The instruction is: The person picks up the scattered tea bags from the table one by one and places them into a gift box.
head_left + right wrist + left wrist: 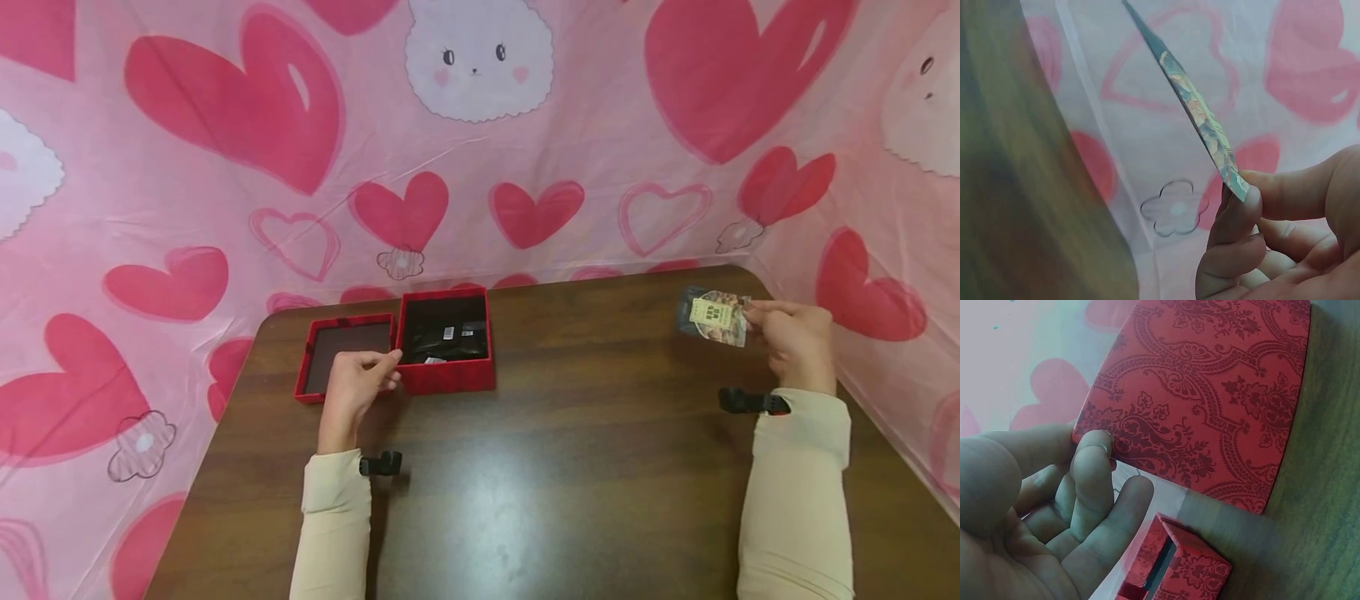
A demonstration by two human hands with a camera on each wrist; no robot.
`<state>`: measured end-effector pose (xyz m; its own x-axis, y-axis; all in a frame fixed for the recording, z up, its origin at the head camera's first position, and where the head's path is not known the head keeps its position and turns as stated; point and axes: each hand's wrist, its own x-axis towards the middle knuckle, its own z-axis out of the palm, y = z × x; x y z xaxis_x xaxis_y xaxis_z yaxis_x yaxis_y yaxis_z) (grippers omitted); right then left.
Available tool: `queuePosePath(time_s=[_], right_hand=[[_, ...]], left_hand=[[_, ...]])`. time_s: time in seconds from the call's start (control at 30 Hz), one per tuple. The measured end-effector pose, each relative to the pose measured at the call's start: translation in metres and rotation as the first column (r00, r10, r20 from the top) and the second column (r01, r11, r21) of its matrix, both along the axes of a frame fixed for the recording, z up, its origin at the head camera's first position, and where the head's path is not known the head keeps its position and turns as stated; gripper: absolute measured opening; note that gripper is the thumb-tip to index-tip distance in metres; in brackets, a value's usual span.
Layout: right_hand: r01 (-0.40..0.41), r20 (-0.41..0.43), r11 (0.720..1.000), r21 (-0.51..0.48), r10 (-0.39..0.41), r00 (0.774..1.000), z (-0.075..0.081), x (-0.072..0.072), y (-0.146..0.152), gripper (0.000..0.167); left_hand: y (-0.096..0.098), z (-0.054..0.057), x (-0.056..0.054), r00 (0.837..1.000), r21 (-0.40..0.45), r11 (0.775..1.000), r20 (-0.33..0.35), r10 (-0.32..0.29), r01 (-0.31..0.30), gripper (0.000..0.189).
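Note:
At the left of the table, my left hand (pixel 356 390) pinches the front left corner of a red box (pixel 450 377). The left wrist view shows the box's dark floral pattern (pixel 1191 400), with thumb and finger at its corner. Inside the box lie black packages (pixel 431 340) with small white labels. Far to the right, my right hand (pixel 797 337) pinches the edge of a small flat packet (pixel 731 333) bearing a yellow label and a printed picture. The right wrist view shows the packet (pixel 1194 109) edge-on, held up between thumb and bent forefinger.
Left of the box lies its shallow red lid (pixel 302 379), inside up, partly behind my left hand. The brown wooden table (pixel 570 450) runs back to a pink heart-printed cloth (pixel 465 158), which also hangs along both sides.

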<state>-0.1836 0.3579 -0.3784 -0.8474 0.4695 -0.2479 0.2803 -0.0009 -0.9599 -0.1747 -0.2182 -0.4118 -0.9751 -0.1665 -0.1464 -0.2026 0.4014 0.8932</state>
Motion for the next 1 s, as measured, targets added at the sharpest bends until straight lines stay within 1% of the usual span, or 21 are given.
queuePosePath(time_s=[0.03,0.07,0.17,0.3,0.4,0.53,0.6,0.7,0.77,0.9,1.0], right_hand=[[-0.002,-0.009,1.000,0.001,0.002,1.000,0.002,-0.001,-0.003,0.035],[-0.001,-0.026,1.000,-0.019,0.000,1.000,0.003,-0.002,-0.007,0.035],[0.004,-0.037,1.000,-0.011,-0.005,0.999,0.006,-0.003,-0.017,0.036],[-0.025,-0.039,0.998,0.054,0.027,0.999,0.009,-0.007,-0.032,0.029],[-0.043,-0.062,0.997,0.057,0.047,0.997,0.010,-0.010,-0.040,0.024],[-0.043,-0.097,0.998,0.035,0.047,0.994,0.011,-0.013,-0.050,0.029],[-0.061,-0.107,0.997,0.041,0.065,0.992,0.011,-0.015,-0.056,0.029],[-0.087,-0.126,0.995,0.044,0.091,0.988,0.011,-0.018,-0.066,0.026],[-0.101,-0.140,0.994,0.030,0.105,0.985,0.011,-0.020,-0.072,0.023],[-0.107,-0.143,0.994,0.032,0.111,0.983,0.013,-0.023,-0.082,0.024],[-0.141,-0.149,0.989,0.048,0.147,0.978,0.015,-0.027,-0.092,0.016]], left_hand=[[0.000,0.000,0.000,1.000,-0.002,1.000,0.000,-0.001,0.001,0.030],[-0.001,0.000,0.000,1.000,-0.001,1.000,0.001,-0.003,0.003,0.030],[-0.001,0.000,0.001,1.000,0.004,1.000,0.001,-0.011,0.011,0.029],[-0.002,0.001,0.001,1.000,0.008,1.000,0.000,0.001,-0.001,0.029],[-0.002,0.001,0.001,1.000,0.005,1.000,0.000,0.002,-0.002,0.030],[-0.001,0.002,0.000,1.000,0.004,1.000,0.004,-0.007,0.007,0.029],[-0.001,0.003,0.001,1.000,0.004,1.000,0.005,-0.001,0.001,0.028],[-0.002,0.004,0.001,1.000,0.005,1.000,0.003,0.012,-0.012,0.028],[-0.003,0.004,0.000,1.000,0.005,1.000,-0.001,0.009,-0.009,0.028],[-0.002,0.003,-0.002,1.000,0.004,1.000,-0.005,-0.009,0.009,0.028],[-0.002,0.002,-0.002,1.000,0.011,1.000,-0.003,0.000,0.000,0.027]])
